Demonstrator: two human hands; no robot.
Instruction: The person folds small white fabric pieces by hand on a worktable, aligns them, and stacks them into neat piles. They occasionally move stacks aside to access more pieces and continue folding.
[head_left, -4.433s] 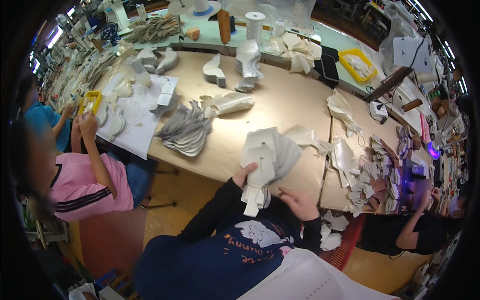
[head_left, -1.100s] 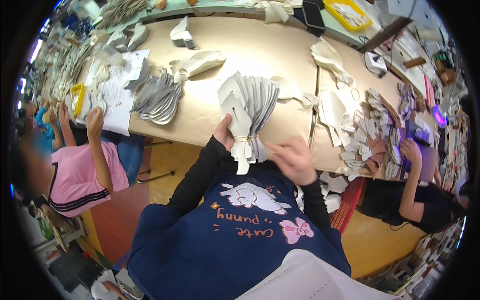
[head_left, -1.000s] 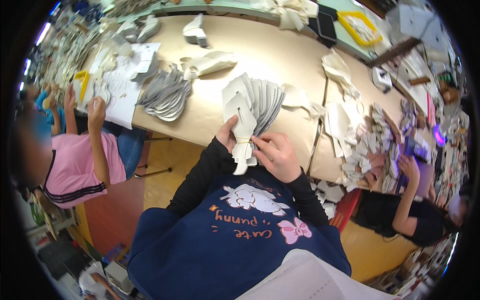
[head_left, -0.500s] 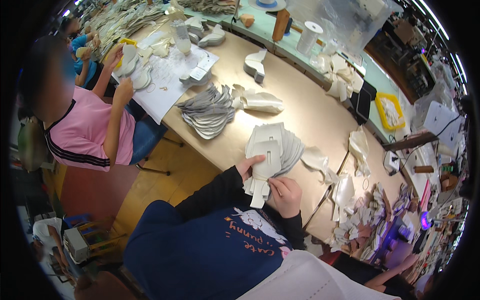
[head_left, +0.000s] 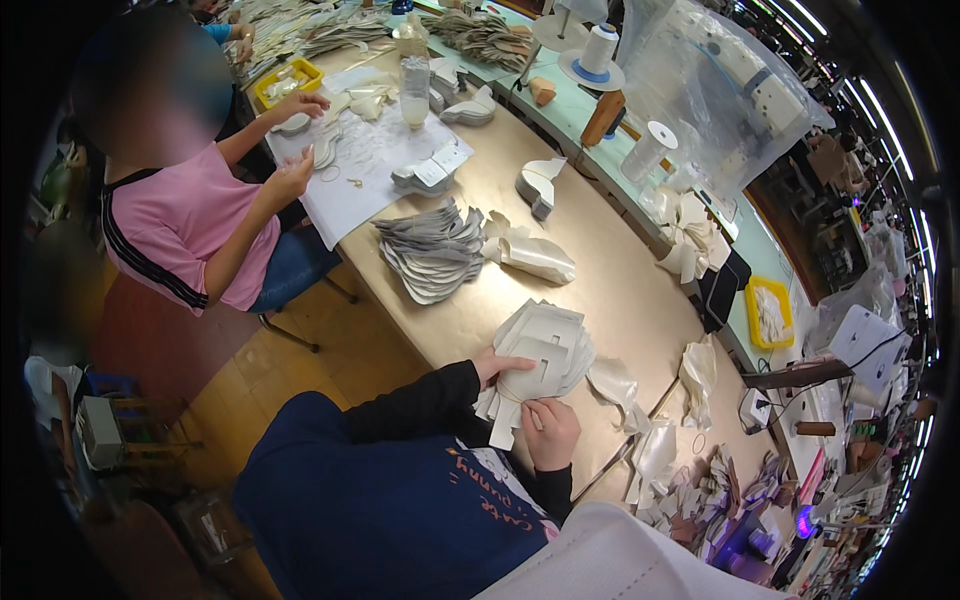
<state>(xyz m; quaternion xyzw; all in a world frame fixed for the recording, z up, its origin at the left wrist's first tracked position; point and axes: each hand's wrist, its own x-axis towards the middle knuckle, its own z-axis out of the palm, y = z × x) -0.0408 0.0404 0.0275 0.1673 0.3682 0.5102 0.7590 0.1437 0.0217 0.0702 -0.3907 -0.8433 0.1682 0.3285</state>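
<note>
A fanned bundle of pale, flat cut pieces (head_left: 562, 335) with slots near their wide ends is held over the near edge of the table. My left hand (head_left: 497, 366) is closed on its left side, with the thumb flat on the top piece. Around the narrow end runs a thin rubber band (head_left: 507, 397). At the bundle's lower right my right hand (head_left: 552, 434) is closed, its fingertips pinching at the band. Just beyond the bundle lie a spread stack of grey pieces (head_left: 432, 254) and a crumpled cream piece (head_left: 535, 256).
Loose cream pieces (head_left: 617, 392) lie to the right, near a table seam. A grey curved bundle (head_left: 541, 186) stands farther back. At left a person in pink (head_left: 190, 225) handles pieces over a white sheet (head_left: 345, 205). Thread cones (head_left: 650, 150) and a yellow basket (head_left: 769, 312) line the far bench.
My view has shifted, so the table appears moved. Both hands keep hold of the bundle and band, with the right fingers more curled in. The person at left has moved their hands apart.
</note>
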